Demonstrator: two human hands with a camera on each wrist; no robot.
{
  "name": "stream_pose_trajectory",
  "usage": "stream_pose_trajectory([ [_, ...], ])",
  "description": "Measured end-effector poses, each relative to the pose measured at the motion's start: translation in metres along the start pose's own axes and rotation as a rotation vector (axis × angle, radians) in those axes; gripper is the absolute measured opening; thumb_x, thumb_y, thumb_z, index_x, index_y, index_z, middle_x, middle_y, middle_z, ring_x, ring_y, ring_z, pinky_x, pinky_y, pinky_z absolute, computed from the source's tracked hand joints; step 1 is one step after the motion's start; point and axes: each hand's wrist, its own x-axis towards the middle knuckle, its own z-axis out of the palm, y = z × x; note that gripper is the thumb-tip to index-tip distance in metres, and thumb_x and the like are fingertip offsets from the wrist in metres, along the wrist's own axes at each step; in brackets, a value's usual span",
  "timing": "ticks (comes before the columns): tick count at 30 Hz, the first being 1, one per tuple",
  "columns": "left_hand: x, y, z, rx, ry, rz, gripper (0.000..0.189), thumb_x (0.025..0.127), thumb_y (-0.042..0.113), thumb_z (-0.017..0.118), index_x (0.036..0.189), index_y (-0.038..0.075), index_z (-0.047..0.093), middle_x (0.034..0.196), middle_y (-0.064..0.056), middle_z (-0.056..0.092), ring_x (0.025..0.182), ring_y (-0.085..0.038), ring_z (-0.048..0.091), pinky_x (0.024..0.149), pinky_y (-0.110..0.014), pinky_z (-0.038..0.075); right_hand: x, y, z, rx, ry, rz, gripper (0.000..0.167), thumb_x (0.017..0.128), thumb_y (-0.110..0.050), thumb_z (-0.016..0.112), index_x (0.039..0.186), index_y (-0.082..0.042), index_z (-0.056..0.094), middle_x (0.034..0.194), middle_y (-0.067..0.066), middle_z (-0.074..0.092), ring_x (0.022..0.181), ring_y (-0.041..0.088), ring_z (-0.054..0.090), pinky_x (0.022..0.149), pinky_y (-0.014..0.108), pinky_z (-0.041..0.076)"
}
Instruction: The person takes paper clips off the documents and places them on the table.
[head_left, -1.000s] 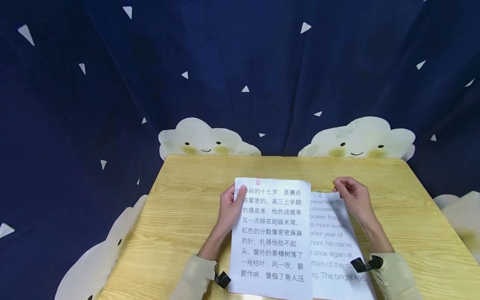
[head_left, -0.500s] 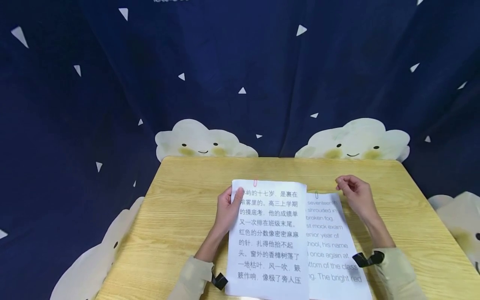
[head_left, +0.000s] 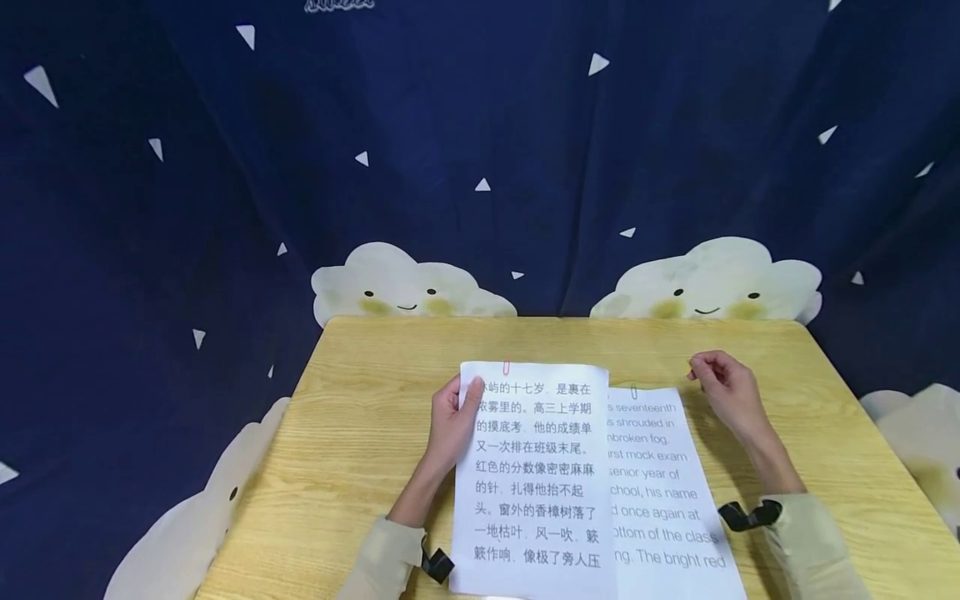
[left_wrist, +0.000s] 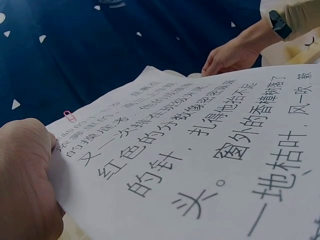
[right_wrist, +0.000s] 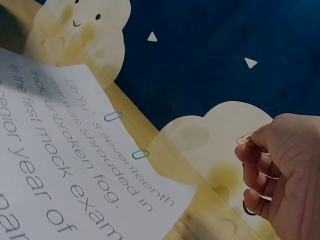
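My left hand point(head_left: 453, 417) grips the upper left edge of a sheet of paper with Chinese text point(head_left: 536, 475), thumb on the printed face. A pink paper clip point(head_left: 506, 367) sits on that sheet's top edge, also plain in the left wrist view. Between thumb and index finger, my right hand point(head_left: 727, 392) pinches a yellow paper clip point(right_wrist: 245, 138), held apart from the papers. Partly hidden under the Chinese sheet lies a sheet with English text point(head_left: 667, 500). On its top edge are a green paper clip point(right_wrist: 140, 154) and a blue paper clip point(right_wrist: 113, 116).
Both sheets are over a light wooden table point(head_left: 360, 400). Behind it hangs a dark blue curtain point(head_left: 427, 100) with white triangles and smiling clouds. Black straps point(head_left: 750, 515) circle both wrists.
My right hand has moved right, away from the English sheet's top corner, with the yellow paper clip. The left hand and its sheet shift slightly left in view, along with the whole scene.
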Motion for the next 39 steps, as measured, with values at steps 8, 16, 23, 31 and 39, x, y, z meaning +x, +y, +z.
stream_pose_trajectory([
  [8, 0.001, 0.001, -0.002, -0.001, -0.023, -0.010, 0.033, 0.109, 0.027, 0.058, 0.121, -0.001, 0.069, 0.086, -0.024, 0.076, 0.059, -0.020, 0.072, 0.048, -0.030, 0.057, 0.000, 0.007, -0.002, -0.040, 0.013, -0.016, 0.026, 0.109, -0.017, 0.057, 0.110, 0.008, 0.066, 0.090, 0.014, 0.067, 0.073, 0.009, 0.057, 0.060, 0.015, 0.044],
  [16, 0.003, 0.006, -0.004, 0.015, 0.004, -0.006, 0.033, 0.109, 0.031, 0.059, 0.120, 0.003, 0.071, 0.083, -0.023, 0.075, 0.056, -0.020, 0.071, 0.046, -0.028, 0.055, -0.001, 0.019, -0.007, -0.082, 0.000, -0.002, 0.029, 0.110, -0.020, 0.055, 0.112, 0.007, 0.067, 0.095, 0.019, 0.067, 0.076, 0.009, 0.057, 0.061, 0.015, 0.044],
  [23, 0.002, 0.005, -0.004, 0.015, -0.001, -0.018, 0.032, 0.109, 0.031, 0.058, 0.121, 0.004, 0.071, 0.083, -0.022, 0.075, 0.056, -0.020, 0.071, 0.047, -0.027, 0.054, 0.000, 0.031, -0.007, -0.115, -0.008, 0.025, 0.031, 0.110, -0.023, 0.055, 0.108, 0.006, 0.067, 0.091, 0.015, 0.067, 0.070, 0.004, 0.051, 0.055, 0.018, 0.043],
  [31, 0.008, 0.005, -0.008, 0.013, -0.009, -0.004, 0.034, 0.108, 0.034, 0.059, 0.120, 0.005, 0.071, 0.083, -0.022, 0.075, 0.057, -0.022, 0.072, 0.047, -0.029, 0.055, 0.001, 0.043, -0.003, -0.135, -0.041, 0.083, 0.036, 0.112, -0.027, 0.051, 0.112, 0.006, 0.064, 0.098, 0.023, 0.064, 0.071, 0.009, 0.052, 0.055, 0.020, 0.044],
  [39, 0.012, 0.005, -0.011, 0.014, 0.006, 0.001, 0.033, 0.109, 0.031, 0.059, 0.119, 0.002, 0.071, 0.082, -0.023, 0.075, 0.057, -0.020, 0.071, 0.047, -0.028, 0.055, 0.006, 0.047, 0.002, -0.181, -0.072, 0.132, 0.037, 0.113, -0.029, 0.049, 0.115, 0.005, 0.063, 0.100, 0.020, 0.063, 0.076, 0.014, 0.052, 0.057, 0.021, 0.045],
])
